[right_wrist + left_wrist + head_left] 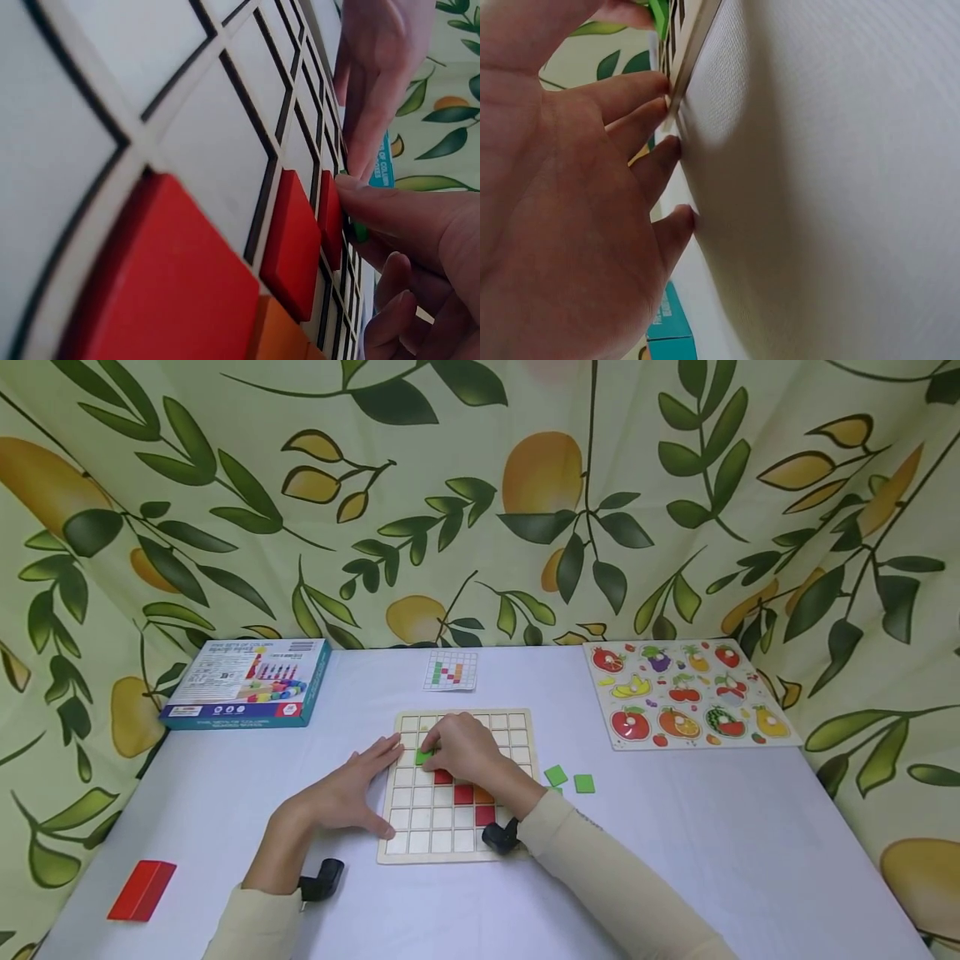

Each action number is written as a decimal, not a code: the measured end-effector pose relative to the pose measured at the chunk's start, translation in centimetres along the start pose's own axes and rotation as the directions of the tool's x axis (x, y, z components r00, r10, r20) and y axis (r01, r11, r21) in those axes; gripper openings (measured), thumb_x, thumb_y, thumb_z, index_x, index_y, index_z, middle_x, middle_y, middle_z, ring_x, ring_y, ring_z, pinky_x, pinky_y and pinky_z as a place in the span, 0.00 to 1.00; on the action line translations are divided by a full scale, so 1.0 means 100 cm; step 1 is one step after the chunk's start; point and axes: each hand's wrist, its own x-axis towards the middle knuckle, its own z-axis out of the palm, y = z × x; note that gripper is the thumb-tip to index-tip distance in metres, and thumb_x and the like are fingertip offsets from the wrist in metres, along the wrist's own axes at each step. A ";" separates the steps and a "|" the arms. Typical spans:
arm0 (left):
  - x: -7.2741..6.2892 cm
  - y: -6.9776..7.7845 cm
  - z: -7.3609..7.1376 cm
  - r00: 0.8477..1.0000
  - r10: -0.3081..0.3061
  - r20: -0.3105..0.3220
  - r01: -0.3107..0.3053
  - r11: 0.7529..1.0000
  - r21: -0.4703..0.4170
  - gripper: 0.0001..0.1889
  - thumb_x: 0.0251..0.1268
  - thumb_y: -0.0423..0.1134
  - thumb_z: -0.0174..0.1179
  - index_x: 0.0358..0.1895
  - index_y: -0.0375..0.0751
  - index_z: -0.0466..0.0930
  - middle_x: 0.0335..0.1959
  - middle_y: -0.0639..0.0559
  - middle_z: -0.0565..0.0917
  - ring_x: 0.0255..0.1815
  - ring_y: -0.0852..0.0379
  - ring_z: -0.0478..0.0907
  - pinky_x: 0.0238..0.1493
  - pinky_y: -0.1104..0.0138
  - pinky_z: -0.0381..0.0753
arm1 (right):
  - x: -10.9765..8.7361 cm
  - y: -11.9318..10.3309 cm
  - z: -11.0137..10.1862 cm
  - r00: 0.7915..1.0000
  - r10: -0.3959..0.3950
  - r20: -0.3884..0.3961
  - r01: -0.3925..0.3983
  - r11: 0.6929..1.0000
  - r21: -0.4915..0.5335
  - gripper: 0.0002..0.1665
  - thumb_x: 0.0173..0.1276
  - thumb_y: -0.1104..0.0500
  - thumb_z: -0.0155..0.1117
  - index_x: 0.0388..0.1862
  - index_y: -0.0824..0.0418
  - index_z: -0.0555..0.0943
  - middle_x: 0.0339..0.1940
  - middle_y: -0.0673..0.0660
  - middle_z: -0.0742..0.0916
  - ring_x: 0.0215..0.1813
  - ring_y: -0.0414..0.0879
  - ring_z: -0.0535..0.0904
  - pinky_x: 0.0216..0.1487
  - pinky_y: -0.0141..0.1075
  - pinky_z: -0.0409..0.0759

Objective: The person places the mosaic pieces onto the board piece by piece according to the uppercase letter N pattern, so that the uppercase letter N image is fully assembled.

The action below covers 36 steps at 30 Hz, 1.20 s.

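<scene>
A wooden grid board [397, 852] lies mid-table with red tiles [463, 794] set in a diagonal and an orange tile [483, 795] beside them. My right hand [468, 750] reaches over the board and pinches a green tile [423, 757] at a cell in the upper left; the right wrist view shows thumb and fingers [397, 202] at it, next to a red tile [330, 217]. My left hand [347, 789] rests at the board's left edge, fingers spread and fairly straight. In the left wrist view its fingertips [660, 84] touch the rim.
Loose green tiles [584, 783] lie right of the board. Behind it is a pattern card [451, 671]. A boxed set [247, 683] sits back left, a fruit puzzle board [693, 695] back right, and a red block [142, 891] front left. A printed curtain [450, 527] hangs behind.
</scene>
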 end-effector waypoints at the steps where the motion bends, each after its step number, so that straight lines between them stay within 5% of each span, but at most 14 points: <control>1: 0.000 0.000 0.000 1.000 0.000 -0.001 0.000 1.000 0.001 0.63 0.36 0.50 0.84 0.81 0.42 0.57 0.86 0.49 0.50 0.87 0.38 0.43 0.83 0.35 0.45 | 0.000 -0.001 0.000 1.000 0.005 -0.001 -0.005 1.000 -0.003 0.07 0.56 0.55 0.82 0.35 0.51 0.93 0.41 0.47 0.93 0.47 0.41 0.85 0.39 0.29 0.80; 7: 0.000 0.000 0.000 1.000 -0.002 0.000 0.002 1.000 -0.001 0.64 0.36 0.50 0.84 0.81 0.43 0.57 0.86 0.49 0.50 0.87 0.38 0.43 0.82 0.34 0.46 | 0.001 -0.002 0.000 0.999 0.048 0.009 -0.048 0.999 -0.006 0.08 0.55 0.54 0.83 0.34 0.50 0.93 0.44 0.48 0.92 0.44 0.41 0.84 0.31 0.28 0.76; 17: 0.000 0.000 0.001 1.000 -0.008 0.001 0.008 1.000 0.010 0.63 0.37 0.51 0.84 0.81 0.43 0.57 0.87 0.49 0.49 0.87 0.39 0.43 0.83 0.36 0.46 | 0.000 -0.003 -0.001 0.997 0.067 0.040 -0.067 0.998 -0.005 0.08 0.56 0.54 0.82 0.37 0.49 0.93 0.46 0.47 0.92 0.48 0.41 0.83 0.35 0.30 0.77; 23: 0.001 0.001 0.001 1.000 -0.001 -0.004 0.001 1.000 0.004 0.63 0.36 0.51 0.84 0.81 0.43 0.57 0.86 0.49 0.50 0.87 0.38 0.43 0.83 0.35 0.47 | 0.000 0.000 -0.008 0.992 0.019 0.123 -0.017 1.000 -0.016 0.11 0.61 0.54 0.78 0.43 0.51 0.92 0.50 0.49 0.91 0.47 0.41 0.80 0.43 0.32 0.79; 31: 0.000 0.001 0.000 1.000 -0.009 -0.002 0.009 1.000 0.005 0.63 0.36 0.52 0.84 0.81 0.44 0.57 0.86 0.49 0.50 0.87 0.37 0.44 0.82 0.34 0.48 | -0.006 0.000 -0.021 0.981 -0.086 0.176 0.091 0.996 -0.021 0.15 0.61 0.54 0.75 0.48 0.51 0.90 0.58 0.50 0.87 0.61 0.45 0.80 0.66 0.41 0.81; 36: 0.000 0.000 -0.001 1.000 -0.009 0.002 0.009 1.000 0.009 0.64 0.36 0.54 0.84 0.81 0.44 0.57 0.86 0.49 0.50 0.87 0.37 0.43 0.81 0.33 0.48 | -0.013 0.003 -0.032 0.981 -0.100 0.168 0.089 0.993 0.074 0.19 0.64 0.53 0.71 0.54 0.52 0.88 0.60 0.51 0.86 0.59 0.47 0.81 0.63 0.42 0.82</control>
